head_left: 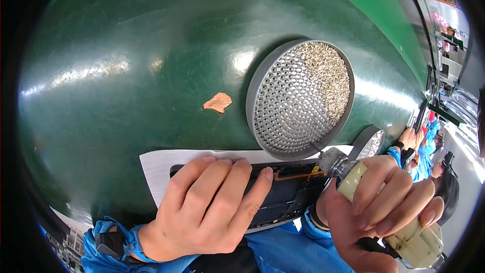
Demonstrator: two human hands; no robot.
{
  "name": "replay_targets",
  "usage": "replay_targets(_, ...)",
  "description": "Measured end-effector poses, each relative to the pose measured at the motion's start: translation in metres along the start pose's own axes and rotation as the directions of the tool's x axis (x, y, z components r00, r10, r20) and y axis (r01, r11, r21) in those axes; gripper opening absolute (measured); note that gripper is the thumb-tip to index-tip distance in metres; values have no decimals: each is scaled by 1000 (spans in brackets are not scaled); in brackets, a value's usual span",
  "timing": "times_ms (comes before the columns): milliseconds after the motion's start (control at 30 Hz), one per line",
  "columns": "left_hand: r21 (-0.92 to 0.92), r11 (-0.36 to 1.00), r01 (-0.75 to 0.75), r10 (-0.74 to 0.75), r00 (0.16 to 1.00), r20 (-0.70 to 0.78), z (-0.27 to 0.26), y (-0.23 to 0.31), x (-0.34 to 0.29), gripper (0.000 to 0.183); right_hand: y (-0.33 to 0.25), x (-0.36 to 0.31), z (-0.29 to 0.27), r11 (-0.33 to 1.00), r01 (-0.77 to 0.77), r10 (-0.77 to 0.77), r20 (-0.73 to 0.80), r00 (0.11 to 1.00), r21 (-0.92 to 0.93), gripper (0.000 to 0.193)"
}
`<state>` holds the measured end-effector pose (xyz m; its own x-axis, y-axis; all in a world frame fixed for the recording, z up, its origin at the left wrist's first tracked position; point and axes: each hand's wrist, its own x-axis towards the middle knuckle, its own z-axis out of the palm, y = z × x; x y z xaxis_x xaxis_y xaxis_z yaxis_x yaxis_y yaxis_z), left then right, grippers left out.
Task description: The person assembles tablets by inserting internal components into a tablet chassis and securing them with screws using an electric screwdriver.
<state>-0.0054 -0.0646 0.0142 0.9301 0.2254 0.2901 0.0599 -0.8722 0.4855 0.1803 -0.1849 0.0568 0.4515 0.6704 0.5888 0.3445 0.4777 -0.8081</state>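
Observation:
My right hand [384, 207] is wrapped round a cream-coloured electric screwdriver [352, 179] with a clear collar and a knurled metal nose. Its thin bit points at the near rim of a round grey tray [251, 102]. Inside, a perforated plate carries many small screws [328, 78], some seated in holes and a loose heap at the right. My left hand [207, 207] lies with outstretched fingers across a long, flat black electronic device [283, 197], opened to show dark panels and an orange strip. My palm hides the device's left part.
White paper [156, 167] lies under the device on the green table. A torn brown scrap [218, 102] sits left of the tray. A smaller round tray [369, 141] with silvery pieces stands beyond the screwdriver. At the far right, a co-worker's hands [410, 139] and blue sleeves show.

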Motion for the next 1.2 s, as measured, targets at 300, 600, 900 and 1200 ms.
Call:
replay_targets(300,28,1000,-2,1,1000,22,-4,0,-5,45,2,-3,11,999,30,-30,1,1000,-27,70)
replay_targets(600,79,996,-52,51,998,23,-1,2,-2,45,-28,-8,10,997,27,-23,-58,998,70,72)
replay_targets(900,23,1000,-20,20,1000,11,2,4,2,48,-20,-13,25,993,38,-26,-107,994,113,72)
replay_targets(1200,51,992,-112,113,993,-17,4,1,-2,42,-21,-13,27,994,-37,47,-98,994,104,72)
